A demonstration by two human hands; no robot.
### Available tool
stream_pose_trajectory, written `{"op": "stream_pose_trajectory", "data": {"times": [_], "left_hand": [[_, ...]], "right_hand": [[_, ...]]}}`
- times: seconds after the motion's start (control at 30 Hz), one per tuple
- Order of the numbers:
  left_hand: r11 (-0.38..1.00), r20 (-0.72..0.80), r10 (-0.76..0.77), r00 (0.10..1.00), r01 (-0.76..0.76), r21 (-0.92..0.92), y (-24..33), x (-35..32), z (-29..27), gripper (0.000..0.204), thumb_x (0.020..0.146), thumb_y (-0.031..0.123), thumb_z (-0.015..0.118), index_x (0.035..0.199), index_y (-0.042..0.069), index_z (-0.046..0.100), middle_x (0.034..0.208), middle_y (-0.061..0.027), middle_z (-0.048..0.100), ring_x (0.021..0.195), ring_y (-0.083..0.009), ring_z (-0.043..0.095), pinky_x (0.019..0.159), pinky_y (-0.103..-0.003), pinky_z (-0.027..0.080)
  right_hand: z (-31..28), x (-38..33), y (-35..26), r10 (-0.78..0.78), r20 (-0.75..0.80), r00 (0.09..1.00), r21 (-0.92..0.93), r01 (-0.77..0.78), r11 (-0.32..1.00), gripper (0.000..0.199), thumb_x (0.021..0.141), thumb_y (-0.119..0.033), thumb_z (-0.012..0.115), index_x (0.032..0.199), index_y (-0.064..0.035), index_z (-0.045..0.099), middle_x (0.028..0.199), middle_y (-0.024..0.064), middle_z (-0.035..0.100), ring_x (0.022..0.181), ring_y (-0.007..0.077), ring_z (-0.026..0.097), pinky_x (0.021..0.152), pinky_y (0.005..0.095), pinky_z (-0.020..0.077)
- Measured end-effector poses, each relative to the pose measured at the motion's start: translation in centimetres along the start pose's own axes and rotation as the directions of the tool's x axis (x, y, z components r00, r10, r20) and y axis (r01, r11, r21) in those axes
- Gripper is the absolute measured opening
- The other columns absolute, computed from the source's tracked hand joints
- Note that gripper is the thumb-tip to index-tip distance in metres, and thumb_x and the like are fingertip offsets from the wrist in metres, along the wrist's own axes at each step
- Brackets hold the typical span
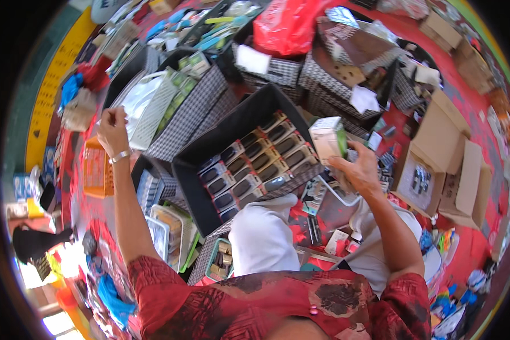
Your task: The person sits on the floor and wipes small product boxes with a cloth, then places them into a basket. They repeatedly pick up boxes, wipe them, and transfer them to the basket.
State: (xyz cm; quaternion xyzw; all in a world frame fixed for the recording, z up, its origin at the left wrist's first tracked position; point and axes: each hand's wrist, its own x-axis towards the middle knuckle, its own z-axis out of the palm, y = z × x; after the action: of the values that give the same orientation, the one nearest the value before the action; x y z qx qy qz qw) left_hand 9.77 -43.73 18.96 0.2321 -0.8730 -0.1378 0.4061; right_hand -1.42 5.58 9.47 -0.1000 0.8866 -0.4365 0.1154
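Observation:
My right hand (358, 169) grips a small white-and-green carton (327, 137) near the right corner of a dark-lined storage box (194, 184). Rows of carded packs (256, 156) with dark oval items fill that box, which sits tilted before my knees. Off to the left, my left hand (113, 128) is raised with its fingers curled in; whether anything is between them I cannot make out. Beside it are a clear plastic bag (143, 97) and a pale perforated basket (153, 113), leaning on a patterned bin (201, 96) with green packs.
An orange basket (98, 170) stands below my left forearm. Further back are patterned bins (337, 85) and a red plastic bag (289, 25). An open cardboard box (430, 153) lies at right. Small goods and a white-rimmed tray (345, 198) lie around my knees on the red floor.

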Motion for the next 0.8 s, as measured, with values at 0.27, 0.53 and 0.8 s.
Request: {"op": "stream_pose_trajectory", "data": {"times": [0.27, 0.53, 0.8], "left_hand": [[0.586, 0.77, 0.097, 0.631, 0.589, -0.556, 24.8, -16.8, 7.9, 0.087, 0.071, 0.004, 0.067, 0.139, 0.006, 0.013, 0.123, -0.0177, 0.042, 0.108, -0.0267, 0.049, 0.092, -0.036, 0.042], [0.529, 0.654, 0.124, 0.746, 0.508, -0.68, 29.4, -21.0, 13.7, 0.059, 0.076, 0.001, 0.061, 0.129, 0.004, 0.034, 0.11, -0.0092, 0.052, 0.096, -0.016, 0.054, 0.081, -0.026, 0.045], [0.469, 0.873, 0.222, 0.434, 0.737, -0.486, 29.7, -22.7, 15.2, 0.053, 0.078, 0.004, 0.063, 0.125, 0.004, 0.039, 0.104, -0.0052, 0.054, 0.091, -0.0118, 0.055, 0.076, -0.023, 0.047]], "right_hand": [[-0.2, -1.0, -0.9, -0.127, -0.201, 0.971, -0.054, 0.118, 0.991, 0.056, 0.062, -0.04, 0.073, 0.097, 0.0009, 0.058, 0.08, 0.0191, 0.063, 0.075, 0.0343, 0.062, 0.068, 0.0397, 0.0476], [-1.8, -1.4, 0.7, -0.122, -0.131, 0.984, 0.236, 0.15, 0.96, 0.064, 0.06, -0.041, 0.075, 0.103, 0.0029, 0.055, 0.092, 0.0235, 0.062, 0.087, 0.034, 0.061, 0.078, 0.0381, 0.0461], [-4.1, -1.2, 0.4, -0.196, -0.331, 0.923, 0.37, 0.318, 0.873, 0.027, 0.073, -0.02, 0.064, 0.09, -0.0029, 0.052, 0.082, 0.0149, 0.053, 0.076, 0.0322, 0.056, 0.07, 0.0402, 0.0443]]}}
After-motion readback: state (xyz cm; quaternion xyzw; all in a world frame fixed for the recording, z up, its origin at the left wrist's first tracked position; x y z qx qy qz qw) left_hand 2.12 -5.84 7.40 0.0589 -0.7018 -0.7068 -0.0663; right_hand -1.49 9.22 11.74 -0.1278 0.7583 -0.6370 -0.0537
